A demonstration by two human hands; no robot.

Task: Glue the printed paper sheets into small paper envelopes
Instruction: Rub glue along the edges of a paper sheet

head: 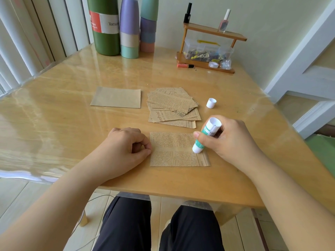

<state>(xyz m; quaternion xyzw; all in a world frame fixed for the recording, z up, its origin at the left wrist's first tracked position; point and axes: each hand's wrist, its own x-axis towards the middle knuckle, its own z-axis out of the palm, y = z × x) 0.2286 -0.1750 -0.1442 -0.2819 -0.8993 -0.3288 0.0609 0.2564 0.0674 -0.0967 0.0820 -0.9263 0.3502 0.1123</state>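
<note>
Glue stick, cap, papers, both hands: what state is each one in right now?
Glue stick: uncapped, tilted, tip down on the near sheet.
Cap: off, lying on the table, apart from the stick.
Near printed sheet: flat, touched at its left edge.
Printed stack: loosely fanned, untouched.
Plain brown piece: flat, untouched.
Left hand: fingers curled, at the sheet's edge.
Right hand: grips the glue stick.

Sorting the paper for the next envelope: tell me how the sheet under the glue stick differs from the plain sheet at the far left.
The printed sheet shows newspaper-style text; the plain sheet shows none. The printed sheet lies near the table edge, pinned by the left hand and touched by the glue stick in the right hand; the plain sheet lies farther off, untouched. Both are flat brown rectangles.
</note>
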